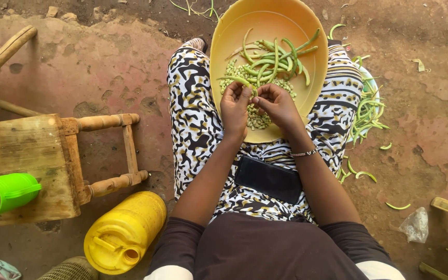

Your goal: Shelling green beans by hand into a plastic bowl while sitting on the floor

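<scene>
Fingers [245,93] of our left hand [234,106] were pinched on one end of a green bean pod [236,80], and the fingers of our right hand [276,103] were closed tight just beside them. We could not tell if the right fingers had the same pod or a small bean. Both hands were over the yellow bowl [307,31] on our lap. The pod stuck out to the left, just above the pile of shelled beans [257,119] at the near side of the bowl. More whole pods [278,59] lay at the far side of the bowl.

We thought the pod was light and bendy, with a smooth skin that could slip. It looked easy to snap or tear, so the tip and the seam seemed the best places to hold it. The little beans looked round and could roll away.

Empty pods [366,111] lay in a heap on the ground by our right leg. A black phone [268,179] sat on our lap. A yellow jug [125,231], a wooden stool [32,155] and a green cup [6,192] were on our left.
</scene>
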